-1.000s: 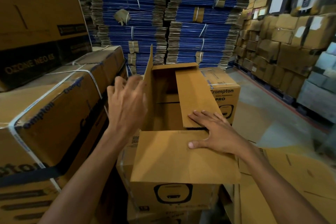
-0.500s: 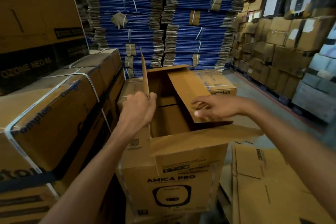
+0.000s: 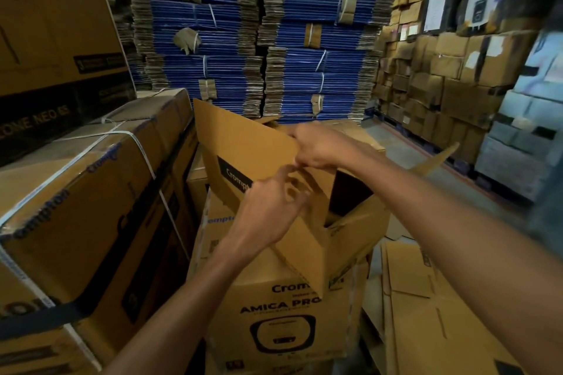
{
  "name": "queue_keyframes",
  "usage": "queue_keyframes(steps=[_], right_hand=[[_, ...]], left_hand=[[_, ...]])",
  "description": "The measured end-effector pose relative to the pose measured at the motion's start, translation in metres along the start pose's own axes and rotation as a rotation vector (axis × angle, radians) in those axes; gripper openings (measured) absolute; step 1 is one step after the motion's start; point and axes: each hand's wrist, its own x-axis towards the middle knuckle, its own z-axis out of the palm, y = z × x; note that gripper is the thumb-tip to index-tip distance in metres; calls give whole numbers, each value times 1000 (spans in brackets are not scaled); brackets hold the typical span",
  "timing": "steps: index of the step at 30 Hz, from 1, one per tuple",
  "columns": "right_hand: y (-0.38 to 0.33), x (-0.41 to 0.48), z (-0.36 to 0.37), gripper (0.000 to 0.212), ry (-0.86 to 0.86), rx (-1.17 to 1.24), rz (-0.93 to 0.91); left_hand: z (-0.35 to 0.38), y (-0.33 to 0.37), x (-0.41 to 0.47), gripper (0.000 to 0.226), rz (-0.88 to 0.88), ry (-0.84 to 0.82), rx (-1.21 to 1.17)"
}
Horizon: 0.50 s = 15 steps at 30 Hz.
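Head view: flap-folding stage on the carton (image 3: pixel 274 310), which stands straight ahead with its printed face toward the camera. The right hand (image 3: pixel 320 146) has its fingers curled over the upper free edge of the raised side flap (image 3: pixel 243 143). The left hand (image 3: pixel 268 213) curls its fingers at the same edge just below, but blur hides whether they actually hold it. The near flap (image 3: pixel 304 253) hangs outward over the front face, and the right flap (image 3: pixel 438 158) splays away from the dark opening (image 3: pixel 347 192). The next move probably calls for swinging the side flap down across the opening, then gathering the other two. Strapped cartons (image 3: pixel 91 192) stand just beside the left wall, leaving little room there. Open floor (image 3: pixel 405 149) and flattened cartons (image 3: pixel 441 313) lie to the right, where the elbows have more room.
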Motion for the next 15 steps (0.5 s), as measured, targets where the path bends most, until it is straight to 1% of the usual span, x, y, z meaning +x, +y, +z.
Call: queue_keyframes(steps=[2,4,6,8,9,12,15], right_hand=[[5,-10,-6,36,33,-123,-48],[18,-23,-13,37,52,-284,-96],[35,-38,-18,40,47,-400,-99],[51,-53,-20,41,23,-480,-58],[57,-58,-20,41,20,-498,-30],[65,-66,-17,42,66,-490,12],[56,-64,-7,32,151,-457,-32]], left_hand=[[-12,-21,10,63,-29,36,-6],[-26,-44,23,78,-33,91,44],[-40,-67,39,94,-15,136,193],[-51,-87,50,101,9,166,362],[-55,-94,53,98,8,159,431],[-60,-92,55,76,25,146,557],[-59,-80,51,62,150,224,522]])
